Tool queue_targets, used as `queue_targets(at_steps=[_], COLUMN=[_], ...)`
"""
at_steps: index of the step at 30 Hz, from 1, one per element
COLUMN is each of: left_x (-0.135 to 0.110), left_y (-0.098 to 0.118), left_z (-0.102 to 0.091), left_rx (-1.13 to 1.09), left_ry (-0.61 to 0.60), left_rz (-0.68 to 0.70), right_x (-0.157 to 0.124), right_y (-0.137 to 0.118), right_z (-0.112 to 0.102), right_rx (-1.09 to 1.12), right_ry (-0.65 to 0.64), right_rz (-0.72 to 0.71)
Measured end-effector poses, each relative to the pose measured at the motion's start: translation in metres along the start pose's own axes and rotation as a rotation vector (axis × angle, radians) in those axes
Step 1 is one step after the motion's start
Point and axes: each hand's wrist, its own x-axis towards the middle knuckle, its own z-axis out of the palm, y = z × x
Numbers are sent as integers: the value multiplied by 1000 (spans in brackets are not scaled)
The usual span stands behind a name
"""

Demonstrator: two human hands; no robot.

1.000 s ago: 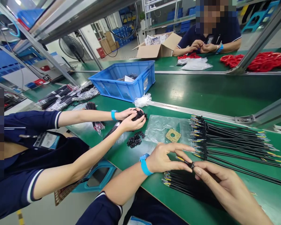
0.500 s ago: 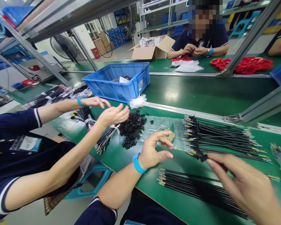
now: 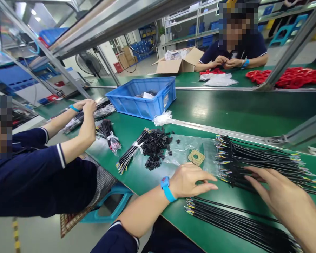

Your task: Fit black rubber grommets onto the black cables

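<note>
My left hand (image 3: 191, 182) lies flat on the green table (image 3: 147, 179) with its fingers stretched toward a row of black cables with coloured wire ends (image 3: 255, 160). It holds nothing. My right hand (image 3: 281, 198) rests open on that same row, fingers spread over the cables. A second bunch of black cables (image 3: 239, 225) lies nearer the table's front edge, below both hands. A heap of small black square parts (image 3: 156, 147) sits to the left, next to a clear plastic bag (image 3: 186, 149) with a tan square piece (image 3: 196, 157) on it.
A co-worker on the left reaches both hands (image 3: 84, 105) to bagged cables (image 3: 100, 110). A blue crate (image 3: 143, 96) stands behind the parts. Tied cable bundles (image 3: 110, 135) lie near it. Across the belt another person sits by red cables (image 3: 297, 75) and a cardboard box (image 3: 177, 59).
My right hand set down the single cable it pinched and now lies open on the far row. My left hand lowered flat. The co-worker dropped the black parts and reached left.
</note>
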Motion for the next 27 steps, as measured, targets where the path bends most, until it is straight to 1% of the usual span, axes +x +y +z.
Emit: queue_targets(at_steps=[2,5,7,8,10,12,14,15,17,19,21,24,26,27], left_x=[-2,-16,-29,-34,-40,-36,-25,-19,-9,-6,-10,-22,-27,-29], left_y=[-1,-1,-3,-5,-11,-19,-27,-30,-33,-34,-37,-58,-74,-79], left_z=[-9,-40,-63,-73,-86,-89,-85,-82,-76,-72,-71,-75,-76,-75], left_rx=[155,434,598,668,778,844,889,909,928,922,938,951,897,851], left_ry=[1,84,123,120,54,-76,-205,-247,-282,-274,-255,-232,-176,-135], left_rz=[-27,-189,-332,-399,-495,-542,-570,-581,-582,-557,-536,-478,-421,-407], right_x=[2,6,4,1,-6,-10,-10,-8,-3,1,3,4,3,3], right_y=[-5,-27,-46,-54,-66,-73,-78,-81,-89,-96,-103,-106,-106,-107], right_z=[-13,-29,-29,-25,-14,-4,0,-1,-8,-17,-23,-21,-17,-16], right_rx=[77,278,357,372,380,381,388,393,401,402,420,489,545,583], right_ry=[-39,-125,-171,-201,-298,-448,-615,-680,-763,-778,-777,-760,-713,-669], right_rz=[-18,-159,-249,-277,-300,-274,-212,-181,-128,-79,-32,3,32,50])
